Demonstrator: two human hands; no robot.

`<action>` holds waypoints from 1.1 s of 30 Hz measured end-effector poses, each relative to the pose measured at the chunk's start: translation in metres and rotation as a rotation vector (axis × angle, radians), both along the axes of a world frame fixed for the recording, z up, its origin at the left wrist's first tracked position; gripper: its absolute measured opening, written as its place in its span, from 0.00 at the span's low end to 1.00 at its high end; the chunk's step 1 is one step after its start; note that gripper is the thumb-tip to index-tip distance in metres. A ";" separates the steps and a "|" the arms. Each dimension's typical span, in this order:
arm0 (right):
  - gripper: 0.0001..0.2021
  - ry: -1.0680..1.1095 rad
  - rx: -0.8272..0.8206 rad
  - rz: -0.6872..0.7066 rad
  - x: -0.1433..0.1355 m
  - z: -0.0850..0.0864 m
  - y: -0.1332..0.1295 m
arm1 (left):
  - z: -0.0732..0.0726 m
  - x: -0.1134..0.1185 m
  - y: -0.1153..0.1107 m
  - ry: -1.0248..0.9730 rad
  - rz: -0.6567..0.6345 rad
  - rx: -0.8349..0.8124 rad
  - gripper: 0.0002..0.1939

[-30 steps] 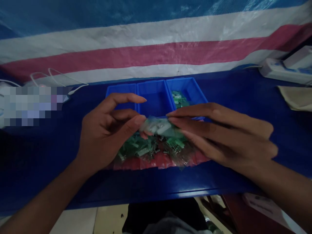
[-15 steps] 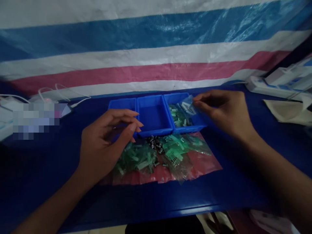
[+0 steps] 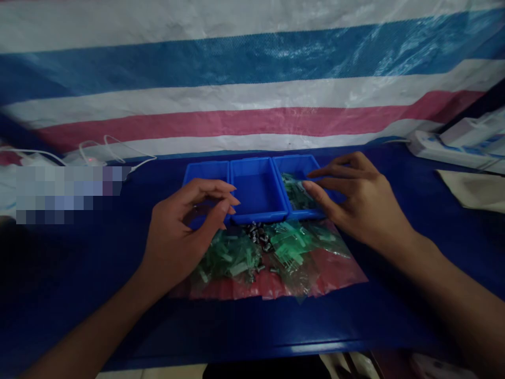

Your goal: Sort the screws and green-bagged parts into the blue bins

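Observation:
My right hand (image 3: 361, 202) hovers over the right blue bin (image 3: 305, 161), fingers apart with nothing between them. Inside that bin lie clear bags of small pale parts (image 3: 292, 190), partly hidden by the fingertips. My left hand (image 3: 185, 229) is half curled before the left blue bin (image 3: 205, 169), thumb near the fingers but holding nothing that I can see. Below the bins, clear bags of greenish strips (image 3: 290, 242) and a small heap of dark, shiny pieces (image 3: 258, 234) rest on a red plastic sheet (image 3: 331, 271). More bagged pieces (image 3: 234, 255) lie by my left wrist.
The middle blue bin (image 3: 256, 189) stands between the other two on a blue table (image 3: 236, 326). White power strips (image 3: 434, 150) sit at the right, with beige cloth or paper (image 3: 473, 189) in front. Cables (image 3: 114, 150) run at the left; a striped sheet (image 3: 236, 63) hangs behind.
My right hand has let go of a small clear bag of pale parts over the right bin, and its fingers have spread. My left hand keeps its pose; the view has shifted slightly.

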State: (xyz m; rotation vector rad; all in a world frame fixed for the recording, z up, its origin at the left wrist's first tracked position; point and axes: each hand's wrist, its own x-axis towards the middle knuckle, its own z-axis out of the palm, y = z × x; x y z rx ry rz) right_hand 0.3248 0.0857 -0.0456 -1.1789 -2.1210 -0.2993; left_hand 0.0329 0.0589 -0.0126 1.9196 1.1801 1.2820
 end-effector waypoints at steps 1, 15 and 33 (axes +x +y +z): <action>0.17 -0.027 -0.025 0.019 -0.001 0.000 -0.001 | 0.000 0.000 0.000 0.012 0.007 0.006 0.04; 0.13 -0.204 -0.091 0.570 -0.015 0.026 -0.026 | -0.002 -0.002 0.000 0.137 0.087 0.057 0.04; 0.08 0.921 -0.582 0.310 -0.042 0.028 -0.053 | -0.008 0.000 -0.008 0.408 -0.097 0.536 0.15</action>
